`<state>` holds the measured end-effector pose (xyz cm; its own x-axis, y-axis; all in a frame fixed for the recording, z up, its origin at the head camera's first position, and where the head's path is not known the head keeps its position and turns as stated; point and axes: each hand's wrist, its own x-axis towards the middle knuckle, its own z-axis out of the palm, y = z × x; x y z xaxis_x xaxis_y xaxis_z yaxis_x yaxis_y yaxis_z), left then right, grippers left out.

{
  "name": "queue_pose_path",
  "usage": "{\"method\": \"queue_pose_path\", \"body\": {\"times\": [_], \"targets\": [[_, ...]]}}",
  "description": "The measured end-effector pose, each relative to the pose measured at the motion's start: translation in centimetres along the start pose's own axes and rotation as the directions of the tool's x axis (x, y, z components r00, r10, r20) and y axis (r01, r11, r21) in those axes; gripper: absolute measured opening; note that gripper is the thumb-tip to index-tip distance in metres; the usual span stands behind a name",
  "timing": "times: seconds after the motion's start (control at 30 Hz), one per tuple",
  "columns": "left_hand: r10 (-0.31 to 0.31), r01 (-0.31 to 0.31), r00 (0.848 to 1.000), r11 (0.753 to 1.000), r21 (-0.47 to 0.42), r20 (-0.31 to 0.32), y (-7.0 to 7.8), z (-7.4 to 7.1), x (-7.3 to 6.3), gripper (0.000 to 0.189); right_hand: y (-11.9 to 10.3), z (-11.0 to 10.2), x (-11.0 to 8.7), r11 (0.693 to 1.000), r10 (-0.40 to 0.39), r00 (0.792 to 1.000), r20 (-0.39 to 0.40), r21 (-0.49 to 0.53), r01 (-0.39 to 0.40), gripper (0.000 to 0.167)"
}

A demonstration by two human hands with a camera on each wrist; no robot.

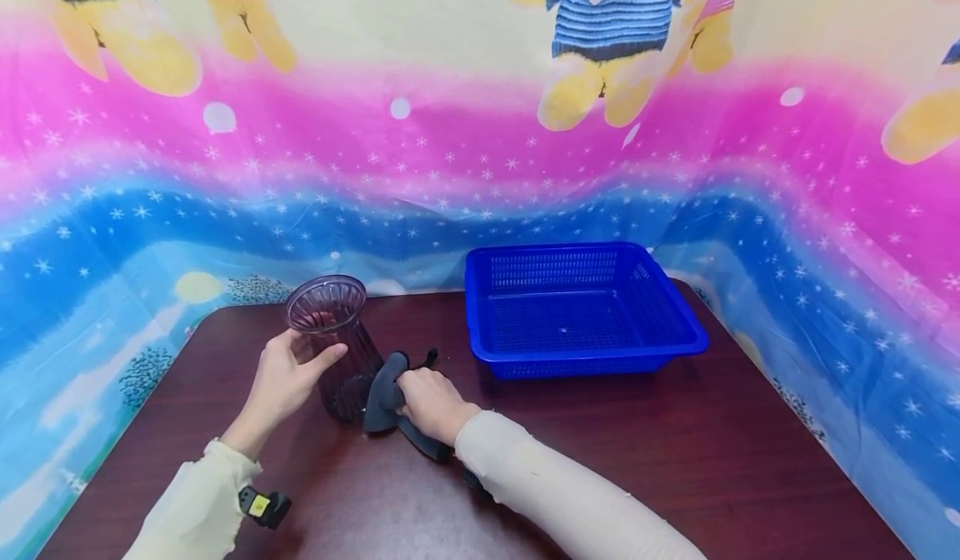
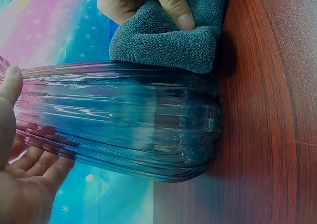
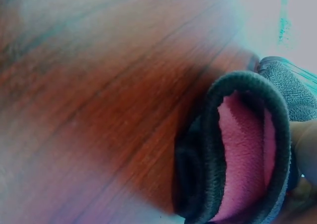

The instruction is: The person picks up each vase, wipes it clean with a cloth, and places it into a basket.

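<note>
Vase: your ribbed, purple-tinted glass vase [image 1: 352, 368] is at the left of the table [image 1: 600, 468], toward its far edge, with its flared mouth up and leaning left in the head view. Whether its base touches the tabletop or sits slightly above it, you cannot tell from these views.

Left hand: your left hand [image 1: 285, 377] grips the vase just below the mouth, thumb on the near side, fingers curled round the left side. The left wrist view shows fingertips through and along the glass.

Right hand: your right hand [image 1: 431, 402] pinches a folded, dark grey cloth [image 1: 384, 397], thumb laid over the pile. Part of the cloth lies against the right side of the vase, low on the body; another part hangs toward the near side, below your hand. In the right wrist view its fold opens into a loop, with a pink inner face.

Surroundings: a blue plastic basket [image 1: 585, 368] with slotted walls stands at the far right of the table, well apart from the vase. The tabletop is dark reddish-brown wood grain. Behind it hangs a printed backdrop [image 1: 450, 127] in pink and blue. Both your sleeves [image 1: 555, 477] are cream.
</note>
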<state>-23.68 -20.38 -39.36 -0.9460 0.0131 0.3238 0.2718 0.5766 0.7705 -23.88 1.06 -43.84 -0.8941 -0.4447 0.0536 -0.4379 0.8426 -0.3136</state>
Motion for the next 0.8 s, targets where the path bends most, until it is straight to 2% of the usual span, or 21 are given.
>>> {"method": "queue_pose_path", "body": {"times": [0.47, 0.8], "targets": [[-0.002, 0.002, 1.0, 1.0, 0.014, -0.008, 0.06, 0.16, -0.07, 0.047, 0.46, 0.25, 0.04, 1.0, -0.03, 1.0, -0.005, -0.005, 0.03, 0.012], [0.0, 0.0, 1.0, 1.0, -0.002, -0.015, 0.02, 0.24, 0.0, 0.047, 0.45, -0.39, 0.12, 0.999, -0.045, 0.999, -0.008, 0.01, 0.045, 0.009]]}}
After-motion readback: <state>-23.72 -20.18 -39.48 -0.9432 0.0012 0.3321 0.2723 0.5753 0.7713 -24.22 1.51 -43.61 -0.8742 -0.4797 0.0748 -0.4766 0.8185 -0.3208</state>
